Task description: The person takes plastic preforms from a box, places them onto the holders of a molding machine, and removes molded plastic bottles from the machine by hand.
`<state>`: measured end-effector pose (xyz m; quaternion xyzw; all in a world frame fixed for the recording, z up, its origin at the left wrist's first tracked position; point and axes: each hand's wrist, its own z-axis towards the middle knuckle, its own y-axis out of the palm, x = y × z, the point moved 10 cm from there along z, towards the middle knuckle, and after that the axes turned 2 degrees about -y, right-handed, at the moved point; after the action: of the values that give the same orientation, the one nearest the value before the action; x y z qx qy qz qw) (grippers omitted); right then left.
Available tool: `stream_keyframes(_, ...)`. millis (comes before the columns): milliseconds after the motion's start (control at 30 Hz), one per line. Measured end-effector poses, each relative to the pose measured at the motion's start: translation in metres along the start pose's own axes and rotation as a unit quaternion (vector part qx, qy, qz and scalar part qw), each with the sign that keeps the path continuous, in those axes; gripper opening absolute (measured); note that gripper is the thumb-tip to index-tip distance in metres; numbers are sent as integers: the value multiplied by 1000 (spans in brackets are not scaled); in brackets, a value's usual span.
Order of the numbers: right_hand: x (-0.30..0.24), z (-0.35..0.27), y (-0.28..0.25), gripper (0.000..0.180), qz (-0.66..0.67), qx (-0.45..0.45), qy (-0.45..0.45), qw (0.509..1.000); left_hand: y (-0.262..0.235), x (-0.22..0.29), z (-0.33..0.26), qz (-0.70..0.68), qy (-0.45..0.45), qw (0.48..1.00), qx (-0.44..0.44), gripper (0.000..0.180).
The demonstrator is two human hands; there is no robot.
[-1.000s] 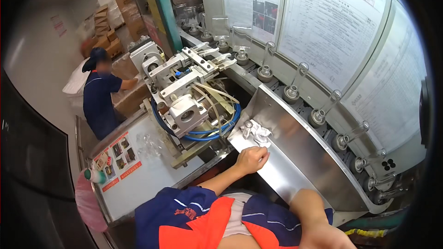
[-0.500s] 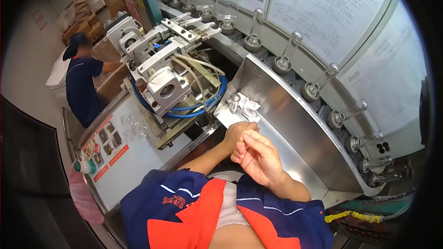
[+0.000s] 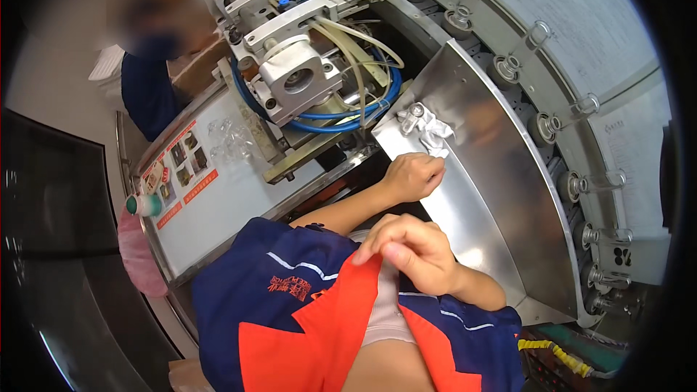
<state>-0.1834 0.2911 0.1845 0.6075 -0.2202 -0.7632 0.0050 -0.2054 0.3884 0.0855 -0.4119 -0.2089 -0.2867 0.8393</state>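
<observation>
My left hand (image 3: 415,176) is closed, its knuckles up, at the near left edge of a sloped metal tray (image 3: 483,210). Whatever its curled fingers may hold is hidden. Closer to my chest, my right hand (image 3: 417,250) pinches the edge of the red jacket collar (image 3: 319,327) I wear and draws it up. Beyond my left hand, at the far end of the tray, lies a crumpled white cloth (image 3: 434,131). A small clear glass piece (image 3: 412,117) rests against that cloth.
A metal machine (image 3: 298,76) with blue hoses (image 3: 334,120) stands ahead left. Several glass pieces stand in round holders (image 3: 544,128) along the curved line at right. Clear scraps (image 3: 232,141) and a green-and-white container (image 3: 144,205) sit on the left table (image 3: 239,196). A co-worker (image 3: 145,94) is beyond.
My right hand has come down and left from beside my left hand and taken hold of the collar. The view has shifted, so machine and tray appear further right.
</observation>
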Motion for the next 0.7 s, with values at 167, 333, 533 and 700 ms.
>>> stream_keyframes(167,-28,5,42,12,-140,-176,-130,966,-4,-2,-2,-16,9,1000,12,16)
stream_keyframes(333,-24,14,53,23,-244,-184,-150,940,-1,-2,-3,-8,-4,1000,6,13)
stream_keyframes(533,3,13,80,15,-248,-286,-109,919,3,0,-3,-29,7,1000,-3,15)
stream_keyframes(700,-24,16,32,12,-332,-104,-193,918,1,-4,-6,-13,-8,1000,1,15)
